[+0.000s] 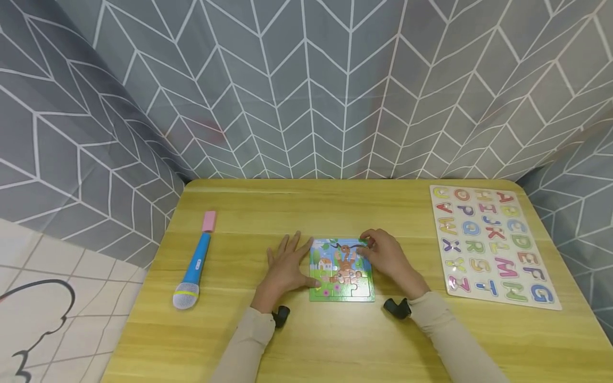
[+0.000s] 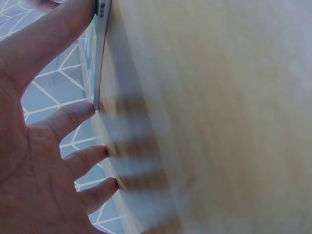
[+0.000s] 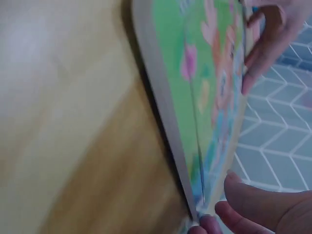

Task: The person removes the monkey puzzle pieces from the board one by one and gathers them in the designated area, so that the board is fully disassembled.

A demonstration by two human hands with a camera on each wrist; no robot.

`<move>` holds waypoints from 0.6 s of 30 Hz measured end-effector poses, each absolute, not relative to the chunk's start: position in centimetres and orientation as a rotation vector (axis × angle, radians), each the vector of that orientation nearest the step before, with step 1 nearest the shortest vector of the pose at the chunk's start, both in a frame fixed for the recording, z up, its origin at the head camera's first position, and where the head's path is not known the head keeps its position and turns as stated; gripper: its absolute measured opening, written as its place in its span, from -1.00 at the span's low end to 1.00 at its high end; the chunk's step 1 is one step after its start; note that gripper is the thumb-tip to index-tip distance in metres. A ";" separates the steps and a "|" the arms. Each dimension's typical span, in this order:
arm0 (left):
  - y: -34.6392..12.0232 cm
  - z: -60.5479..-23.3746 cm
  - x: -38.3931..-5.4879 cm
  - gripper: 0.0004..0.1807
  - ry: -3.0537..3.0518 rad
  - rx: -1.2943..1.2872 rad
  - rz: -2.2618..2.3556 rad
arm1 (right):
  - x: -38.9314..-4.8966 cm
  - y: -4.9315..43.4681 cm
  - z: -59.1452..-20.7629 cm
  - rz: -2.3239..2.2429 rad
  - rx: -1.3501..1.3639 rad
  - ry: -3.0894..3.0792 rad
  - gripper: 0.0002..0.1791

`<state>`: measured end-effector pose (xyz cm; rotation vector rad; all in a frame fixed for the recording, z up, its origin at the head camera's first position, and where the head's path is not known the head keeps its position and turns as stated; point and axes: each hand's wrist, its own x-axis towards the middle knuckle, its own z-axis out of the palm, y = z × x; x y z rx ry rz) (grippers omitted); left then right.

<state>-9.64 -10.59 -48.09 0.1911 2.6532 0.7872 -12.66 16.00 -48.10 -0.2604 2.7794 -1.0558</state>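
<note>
A square jigsaw puzzle [image 1: 341, 271] with a cartoon animal, a small house and flowers lies on the wooden table between both hands. My left hand [image 1: 286, 268] spreads along its left side, the thumb reaching over the lower left part. In the left wrist view, the index fingertip [image 2: 87, 108] is right at a corner of the board, while the other fingertips rest on the table. At the upper right corner, my right hand [image 1: 389, 257] grips the puzzle's edge with bent fingers and thumb. The right wrist view shows fingertips [image 3: 210, 224] at that corner of the puzzle [image 3: 180, 97].
A blue toy microphone [image 1: 195, 268] lies at the left, just below a pink block [image 1: 209, 221]. On the right is a white alphabet board [image 1: 488, 244] with colourful letters. A grey patterned curtain [image 1: 306, 106] hangs behind the table's far edge [image 1: 306, 183].
</note>
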 end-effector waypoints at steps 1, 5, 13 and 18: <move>-10.6 -48.1 -9.6 0.20 2.653 0.192 0.787 | -12.6 15.7 -48.2 -1.055 -0.281 2.773 -0.66; -10.6 -48.0 -9.7 0.19 2.651 0.189 0.789 | -12.5 14.6 -48.3 -1.050 -0.334 2.766 -0.69; -10.7 -48.2 -9.8 0.20 2.650 0.193 0.780 | -12.5 12.6 -48.0 -0.956 -0.404 2.735 -0.66; -10.6 -48.2 -9.8 0.20 2.651 0.196 0.789 | -12.5 11.5 -47.4 -0.890 -0.450 2.719 -0.61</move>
